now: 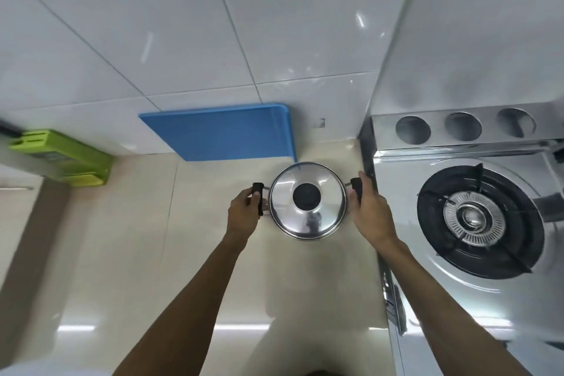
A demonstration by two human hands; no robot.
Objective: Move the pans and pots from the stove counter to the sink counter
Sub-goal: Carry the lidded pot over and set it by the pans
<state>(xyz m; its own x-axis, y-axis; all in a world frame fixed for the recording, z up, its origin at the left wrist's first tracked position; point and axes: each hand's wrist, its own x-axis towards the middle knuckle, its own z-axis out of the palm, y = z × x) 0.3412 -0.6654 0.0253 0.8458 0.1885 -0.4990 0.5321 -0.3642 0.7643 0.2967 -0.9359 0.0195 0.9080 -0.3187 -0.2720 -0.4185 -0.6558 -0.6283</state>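
Note:
A steel pot [308,217] with a shiny lid and a black knob is in the middle of the view, over the beige counter [122,253] just left of the stove. My left hand [244,212] grips its left black handle. My right hand [369,207] grips its right black handle. Whether the pot rests on the counter or hangs just above it cannot be told.
A steel gas stove [457,281] with a black burner grate [479,220] fills the right side. A blue cutting board [222,131] leans against the tiled wall behind the pot. A green knife block [67,156] stands at the far left.

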